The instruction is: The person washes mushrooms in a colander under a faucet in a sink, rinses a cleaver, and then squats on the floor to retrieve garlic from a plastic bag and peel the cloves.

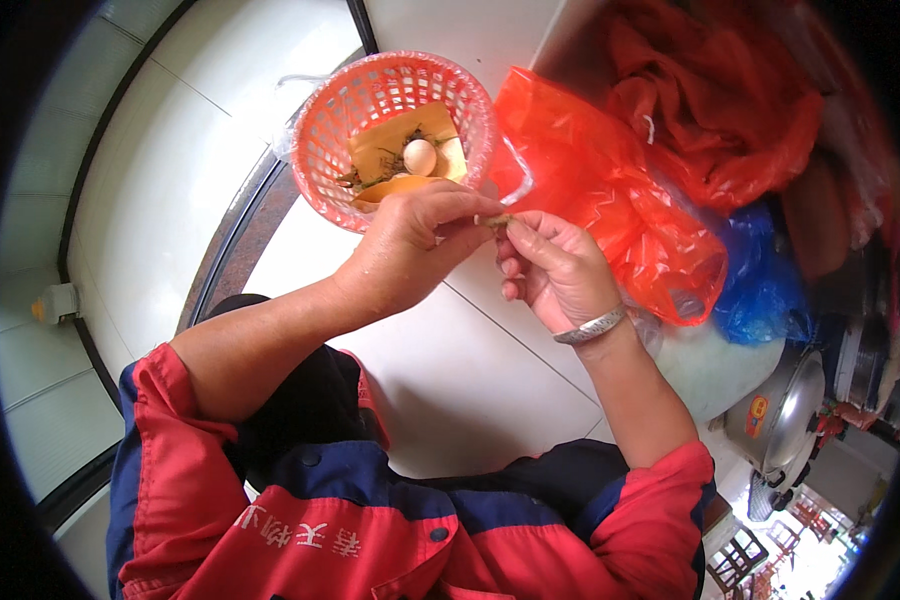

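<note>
My left hand and my right hand meet beside the lower right rim of a round red-and-white plastic basket. A small greenish-brown piece, too small to name, is pinched between the fingertips of both hands. A silvery bracelet is on my right wrist. Inside the basket lie a pale egg, yellow-orange sheet pieces and dark green plant scraps. My left hand partly hides the basket's lower right side.
Red plastic bags lie right of the basket, with a blue plastic bag beyond. A lidded metal pot stands at the far right. A dark door track crosses the pale tiled floor on the left.
</note>
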### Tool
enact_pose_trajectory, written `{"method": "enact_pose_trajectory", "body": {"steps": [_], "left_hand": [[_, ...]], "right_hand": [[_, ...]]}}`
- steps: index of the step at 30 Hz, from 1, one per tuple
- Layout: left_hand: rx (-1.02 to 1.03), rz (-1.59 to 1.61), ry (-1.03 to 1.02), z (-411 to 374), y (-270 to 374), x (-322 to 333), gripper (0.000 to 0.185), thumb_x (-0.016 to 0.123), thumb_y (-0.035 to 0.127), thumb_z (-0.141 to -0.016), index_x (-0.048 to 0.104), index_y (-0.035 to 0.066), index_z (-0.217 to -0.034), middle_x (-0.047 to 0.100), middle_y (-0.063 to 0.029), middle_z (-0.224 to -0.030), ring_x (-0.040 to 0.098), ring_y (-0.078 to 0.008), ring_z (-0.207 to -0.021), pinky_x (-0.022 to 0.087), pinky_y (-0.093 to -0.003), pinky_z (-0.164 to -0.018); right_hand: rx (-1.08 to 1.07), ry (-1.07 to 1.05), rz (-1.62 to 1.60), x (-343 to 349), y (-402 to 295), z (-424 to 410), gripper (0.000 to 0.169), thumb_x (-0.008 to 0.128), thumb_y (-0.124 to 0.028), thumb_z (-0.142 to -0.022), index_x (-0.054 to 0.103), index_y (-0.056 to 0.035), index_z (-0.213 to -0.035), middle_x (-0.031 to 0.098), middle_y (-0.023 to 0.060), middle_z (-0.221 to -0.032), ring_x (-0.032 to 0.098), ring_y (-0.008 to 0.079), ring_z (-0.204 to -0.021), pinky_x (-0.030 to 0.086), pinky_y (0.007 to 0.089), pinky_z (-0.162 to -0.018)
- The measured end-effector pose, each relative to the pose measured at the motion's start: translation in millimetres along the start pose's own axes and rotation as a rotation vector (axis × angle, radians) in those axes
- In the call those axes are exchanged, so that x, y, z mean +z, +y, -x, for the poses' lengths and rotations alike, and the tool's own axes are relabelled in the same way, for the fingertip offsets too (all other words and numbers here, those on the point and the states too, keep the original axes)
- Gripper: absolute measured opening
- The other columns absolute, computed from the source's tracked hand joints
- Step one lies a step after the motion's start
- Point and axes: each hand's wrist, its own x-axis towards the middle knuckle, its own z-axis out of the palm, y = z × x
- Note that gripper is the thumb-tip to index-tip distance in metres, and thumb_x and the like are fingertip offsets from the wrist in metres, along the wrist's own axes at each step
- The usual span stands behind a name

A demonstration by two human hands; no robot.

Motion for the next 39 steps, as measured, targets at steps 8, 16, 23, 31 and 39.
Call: {"method": "enact_pose_trajectory", "body": {"steps": [8, 16, 23, 31, 39], "left_hand": [[0.251, -0.011, -0.036, -18.3, -21.6, -40.1, 0.018, 0.065, 0.001, -0.072, 0.065, 0.003, -0.09, 0.06, -0.0101, -0.087, 0.061, -0.0224, -0.077, 0.049, -0.0296, -0.066], [0.324, 0.195, -0.06, -34.9, -28.1, -61.5, 0.017, 0.066, 0.001, -0.07, 0.064, 0.001, -0.087, 0.058, -0.0104, -0.079, 0.059, -0.0239, -0.072, 0.048, -0.0302, -0.062], [0.331, 0.22, 0.074, -31.9, -32.8, -86.0, 0.016, 0.066, 0.001, -0.07, 0.064, 0.002, -0.086, 0.058, -0.0102, -0.08, 0.059, -0.0244, -0.073, 0.048, -0.0307, -0.062], [0.158, 0.098, 0.237, -25.8, -65.5, -111.3, 0.014, 0.066, -0.002, -0.068, 0.064, 0.002, -0.081, 0.057, -0.012, -0.077, 0.058, -0.0283, -0.072, 0.047, -0.0331, -0.063], [-0.018, -0.071, 0.285, -23.4, -64.0, -105.3, 0.015, 0.063, -0.004, -0.073, 0.062, -0.002, -0.088, 0.06, -0.0091, -0.089, 0.062, -0.0186, -0.083, 0.052, -0.0275, -0.073]], "right_hand": [[0.152, 0.079, 0.03, 24.2, -10.5, -16.5, 0.02, 0.053, -0.014, -0.087, 0.053, -0.0002, -0.101, 0.058, 0.0051, -0.084, 0.055, 0.0107, -0.069, 0.051, 0.0271, -0.061], [0.257, 0.237, 0.056, 56.3, -43.2, -19.5, 0.016, 0.051, -0.009, -0.086, 0.053, 0.0004, -0.098, 0.059, 0.0072, -0.082, 0.057, 0.0137, -0.067, 0.05, 0.0284, -0.06], [0.318, 0.251, 0.115, 96.1, -61.9, -43.2, 0.01, 0.051, -0.007, -0.085, 0.054, 0.0003, -0.091, 0.058, 0.0075, -0.078, 0.056, 0.0141, -0.063, 0.048, 0.0285, -0.057], [0.367, 0.1, 0.095, 93.7, -35.3, -114.2, 0.007, 0.052, -0.006, -0.083, 0.054, 0.0011, -0.084, 0.056, 0.0075, -0.073, 0.054, 0.0153, -0.059, 0.046, 0.0273, -0.052], [0.39, -0.026, 0.141, 75.2, -29.5, -142.6, 0.005, 0.052, -0.004, -0.082, 0.054, 0.0007, -0.08, 0.056, 0.0073, -0.069, 0.055, 0.0155, -0.055, 0.046, 0.027, -0.049]]}}
